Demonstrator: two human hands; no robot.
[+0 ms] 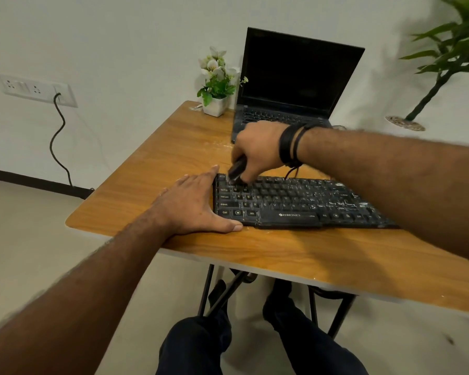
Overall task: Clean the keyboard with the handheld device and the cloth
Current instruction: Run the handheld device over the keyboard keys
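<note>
A dusty black keyboard [295, 201] lies on the wooden table [173, 147], with white specks across its right half. My right hand [257, 147] is closed around a dark handheld device [237, 170], whose tip presses on the keys at the keyboard's far left corner. My left hand [194, 204] lies flat on the table with fingers spread, its thumb and fingers against the keyboard's left end. No cloth is in view.
An open black laptop [295, 77] stands behind the keyboard. A small white pot of flowers [215, 85] sits at the table's far corner. A cable hangs from a wall socket [57, 96] at left. A tall plant [444, 63] stands at right. My legs are under the table.
</note>
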